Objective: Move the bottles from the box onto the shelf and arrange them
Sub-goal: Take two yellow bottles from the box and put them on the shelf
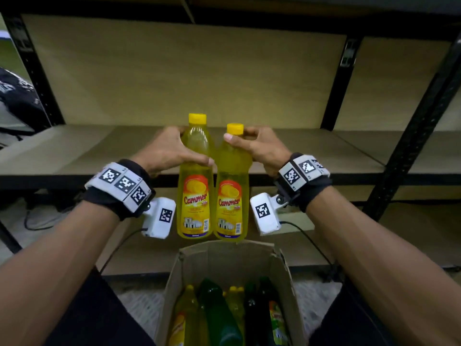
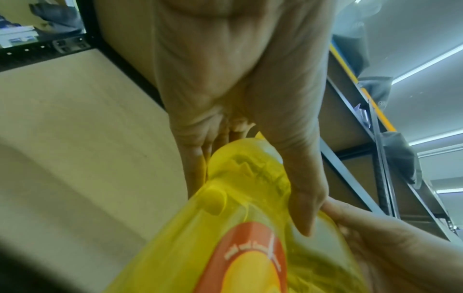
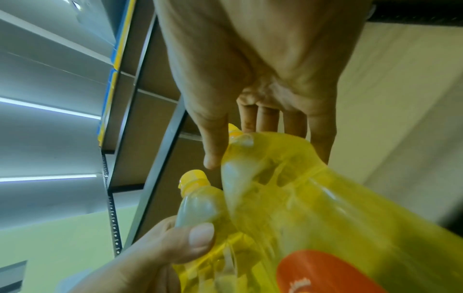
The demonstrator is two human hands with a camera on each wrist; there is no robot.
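Note:
Two yellow bottles with orange Cammer labels hang upright side by side above the cardboard box [image 1: 284,275], in front of the shelf board [image 1: 311,151]. My left hand [image 1: 172,151] grips the upper body of the left yellow bottle [image 1: 195,186], also seen as the left yellow bottle [image 2: 238,228] under the left hand [image 2: 250,119]. My right hand [image 1: 259,146] grips the shoulder of the right yellow bottle [image 1: 232,193], seen close as the right yellow bottle [image 3: 313,208] under the right hand [image 3: 263,79]. Both caps are yellow. The bottles nearly touch.
Several yellow, green and dark bottles [image 1: 224,318] lie in the box below. Black shelf posts [image 1: 411,136] stand right and left [image 1: 32,71]. A dark bag [image 1: 17,96] lies at far left. Cables [image 1: 35,221] run along the floor under the shelf.

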